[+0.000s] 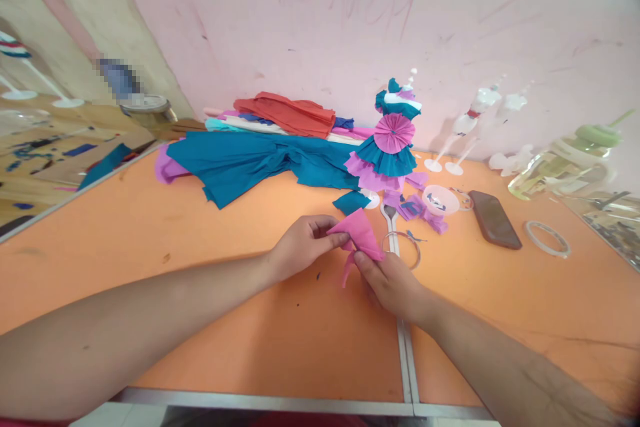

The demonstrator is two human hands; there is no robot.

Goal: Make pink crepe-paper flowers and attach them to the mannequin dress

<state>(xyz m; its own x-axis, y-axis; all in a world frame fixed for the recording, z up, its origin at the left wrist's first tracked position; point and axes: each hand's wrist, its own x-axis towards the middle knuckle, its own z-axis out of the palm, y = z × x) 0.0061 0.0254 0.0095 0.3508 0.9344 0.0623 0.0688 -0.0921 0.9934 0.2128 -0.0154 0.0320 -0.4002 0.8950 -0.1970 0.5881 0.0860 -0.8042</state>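
Observation:
A folded piece of pink paper [361,232] is held up over the orange table [210,347], with a narrow strip hanging below it. My left hand [307,243] pinches its left edge between thumb and fingers. At its lower right corner, my right hand [387,280] grips it, thumb on top. Beyond my hands stands a small mannequin [383,147] dressed in teal and pink ruffles with a round pink rosette. A small teal piece [351,203] lies at its base, near scissors [389,212] and purple scraps [435,220].
Large teal sheets [240,163] and a folded red stack [287,113] lie along the wall. To the right are a pink bowl [441,200], a phone [495,219], a tape roll [547,239], white mannequins [473,113] and a green-lidded bottle [565,160].

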